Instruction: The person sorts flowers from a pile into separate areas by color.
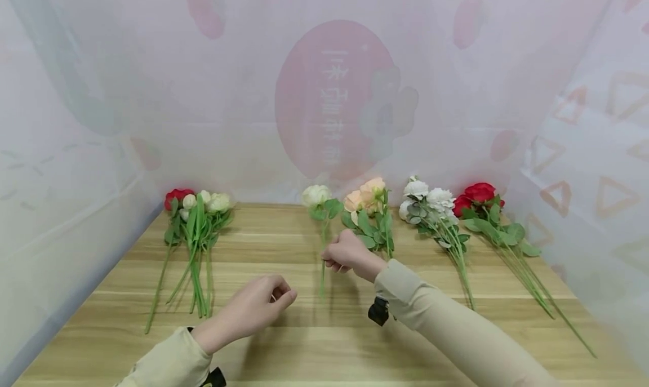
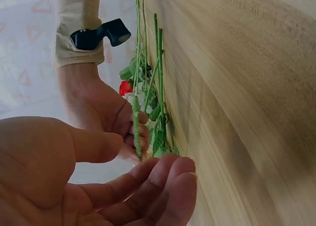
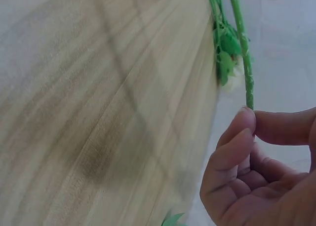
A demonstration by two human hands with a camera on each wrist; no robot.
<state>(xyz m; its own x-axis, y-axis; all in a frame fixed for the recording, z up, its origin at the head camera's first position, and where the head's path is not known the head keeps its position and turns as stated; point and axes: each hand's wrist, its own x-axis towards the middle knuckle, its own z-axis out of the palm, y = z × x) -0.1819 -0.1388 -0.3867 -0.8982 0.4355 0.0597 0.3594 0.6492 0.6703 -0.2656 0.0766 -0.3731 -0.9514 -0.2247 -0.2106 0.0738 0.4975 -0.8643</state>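
Note:
My right hand (image 1: 351, 254) pinches the green stem of a single cream-white flower (image 1: 316, 196) between thumb and forefinger, its bloom pointing to the back wall. Close up in the right wrist view, the stem (image 3: 245, 63) runs up from the fingertips and the other fingers curl below. My left hand (image 1: 248, 307) hovers lower and to the left with loosely bent fingers and nothing in them. In the left wrist view a gap shows between its thumb (image 2: 98, 146) and fingers. A bunch of peach flowers (image 1: 372, 195) lies just beyond the right hand.
At the left lies a bunch of cream and red flowers (image 1: 218, 201) with long stems. White flowers (image 1: 440, 201) and red flowers (image 1: 479, 192) lie to the right on the wooden table (image 1: 304, 353). Printed cloth walls (image 1: 228, 94) stand around the back and sides.

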